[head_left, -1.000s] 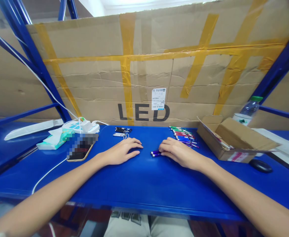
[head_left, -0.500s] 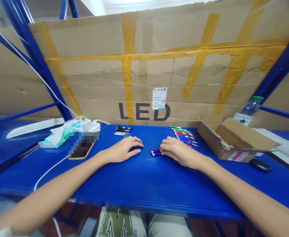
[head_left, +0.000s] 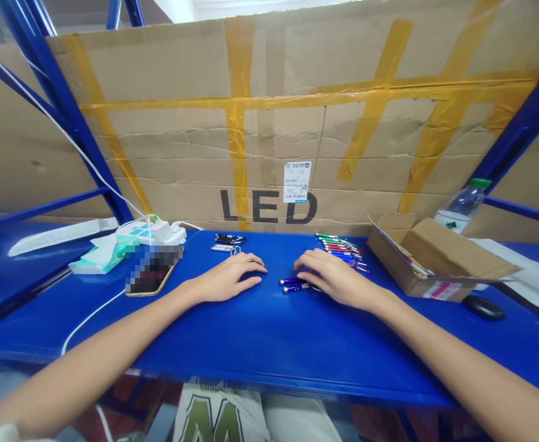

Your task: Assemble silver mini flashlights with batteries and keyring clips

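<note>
Two slim, shiny purple pen-like sticks (head_left: 296, 287) lie side by side on the blue table, their right ends hidden under my right hand (head_left: 334, 277). That hand hovers over them or rests lightly on them, its fingers loose and apart. My left hand (head_left: 229, 279) lies palm down on the table, fingers outstretched, holding nothing. Just beyond my right hand is a row of similar green, red, blue and purple sticks (head_left: 341, 247). Behind my left hand are a few black sticks (head_left: 229, 239) and silver sticks (head_left: 222, 248) with metal clips.
At the right stands an open cardboard box (head_left: 435, 261), with a black mouse (head_left: 484, 307) and a plastic bottle (head_left: 463, 205) near it. On the left are a phone (head_left: 152, 276), a tissue pack (head_left: 99, 258) and a power strip (head_left: 147, 232). A large cardboard sheet (head_left: 186, 153) backs the table.
My right hand's fingers have loosened and spread away from the purple sticks, which now lie slightly further apart. My left hand has stayed in place.
</note>
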A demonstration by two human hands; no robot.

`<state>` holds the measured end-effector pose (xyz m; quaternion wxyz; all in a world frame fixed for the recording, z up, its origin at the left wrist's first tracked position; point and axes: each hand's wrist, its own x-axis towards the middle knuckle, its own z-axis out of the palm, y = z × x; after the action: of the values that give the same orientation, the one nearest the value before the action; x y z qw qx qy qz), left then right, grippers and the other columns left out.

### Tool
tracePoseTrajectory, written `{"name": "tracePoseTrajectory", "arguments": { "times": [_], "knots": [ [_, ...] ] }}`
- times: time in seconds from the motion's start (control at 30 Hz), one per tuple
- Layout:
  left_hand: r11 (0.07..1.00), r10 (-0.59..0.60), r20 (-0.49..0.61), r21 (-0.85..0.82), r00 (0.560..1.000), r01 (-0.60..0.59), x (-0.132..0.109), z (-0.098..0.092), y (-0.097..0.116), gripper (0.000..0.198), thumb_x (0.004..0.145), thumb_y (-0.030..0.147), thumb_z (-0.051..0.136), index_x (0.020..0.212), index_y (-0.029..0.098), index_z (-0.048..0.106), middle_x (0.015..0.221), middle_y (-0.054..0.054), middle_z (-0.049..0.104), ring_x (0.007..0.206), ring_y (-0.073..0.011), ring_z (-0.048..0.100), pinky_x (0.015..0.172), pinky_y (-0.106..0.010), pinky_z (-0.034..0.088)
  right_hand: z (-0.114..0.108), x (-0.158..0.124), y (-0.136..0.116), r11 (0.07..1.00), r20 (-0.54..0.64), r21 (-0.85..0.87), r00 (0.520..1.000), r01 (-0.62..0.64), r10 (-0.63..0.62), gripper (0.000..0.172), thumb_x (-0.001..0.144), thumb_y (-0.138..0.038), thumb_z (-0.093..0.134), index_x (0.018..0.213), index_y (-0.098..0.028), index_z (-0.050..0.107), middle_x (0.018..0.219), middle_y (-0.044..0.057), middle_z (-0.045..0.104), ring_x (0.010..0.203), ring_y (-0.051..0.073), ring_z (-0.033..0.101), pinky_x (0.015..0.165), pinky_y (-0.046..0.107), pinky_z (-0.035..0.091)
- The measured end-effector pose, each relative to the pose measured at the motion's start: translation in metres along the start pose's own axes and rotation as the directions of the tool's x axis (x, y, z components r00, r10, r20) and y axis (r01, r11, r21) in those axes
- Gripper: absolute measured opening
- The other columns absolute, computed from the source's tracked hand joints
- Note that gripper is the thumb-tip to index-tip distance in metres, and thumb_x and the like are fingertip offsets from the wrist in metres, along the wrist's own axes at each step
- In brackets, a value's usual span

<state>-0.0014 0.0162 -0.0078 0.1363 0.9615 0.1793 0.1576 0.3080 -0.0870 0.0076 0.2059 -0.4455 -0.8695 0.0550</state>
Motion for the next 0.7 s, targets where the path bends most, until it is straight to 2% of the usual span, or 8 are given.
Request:
{"name": "tracePoseTrajectory", "arguments": {
  "times": [0.1,0.3,0.47,0.7],
  "knots": [
    [1.000,-0.007,0.010,0.004,1.000,0.007,0.0002,-0.0004,0.0009,0.036,0.114,0.043,0.053,0.138,0.025,0.072,0.147,-0.011,0.067,0.140,-0.0289,0.062,0.125,-0.048,0.044,-0.0002,-0.0010,0.0010,1.000,-0.002,0.001,1.000,-0.031,0.031,0.017,0.114,-0.033,0.052,0.117,-0.023,0.065,0.116,0.010,0.071,0.110,0.028,0.063,0.097,0.041,0.050],
    [1.000,-0.002,-0.011,0.000,1.000,0.002,-0.0023,0.0006,0.0000,0.037,0.113,0.045,0.053,0.140,0.027,0.072,0.148,-0.011,0.067,0.138,-0.0288,0.063,0.125,-0.048,0.044,-0.0026,-0.0032,0.0023,1.000,0.123,-0.006,0.992,-0.029,0.030,0.030,0.109,-0.049,0.062,0.125,-0.023,0.067,0.120,0.011,0.071,0.112,0.030,0.063,0.099,0.045,0.050],
    [1.000,-0.003,-0.004,-0.006,1.000,0.003,-0.0033,0.0015,-0.0017,0.037,0.113,0.045,0.054,0.141,0.028,0.071,0.149,-0.010,0.066,0.140,-0.0290,0.062,0.125,-0.048,0.044,-0.0003,-0.0023,0.0047,1.000,0.136,-0.007,0.991,-0.019,0.020,0.025,0.112,-0.042,0.057,0.120,-0.023,0.069,0.116,0.011,0.072,0.108,0.029,0.063,0.096,0.044,0.050],
    [1.000,-0.028,0.014,-0.004,1.000,0.028,-0.0030,-0.0003,0.0004,0.037,0.114,0.045,0.053,0.141,0.028,0.071,0.150,-0.010,0.065,0.141,-0.0296,0.061,0.124,-0.048,0.045,0.0027,-0.0005,0.0025,1.000,0.088,0.000,0.996,-0.003,0.003,0.019,0.113,-0.038,0.057,0.114,-0.022,0.068,0.113,0.010,0.071,0.106,0.028,0.062,0.095,0.042,0.049]
  ]
}}
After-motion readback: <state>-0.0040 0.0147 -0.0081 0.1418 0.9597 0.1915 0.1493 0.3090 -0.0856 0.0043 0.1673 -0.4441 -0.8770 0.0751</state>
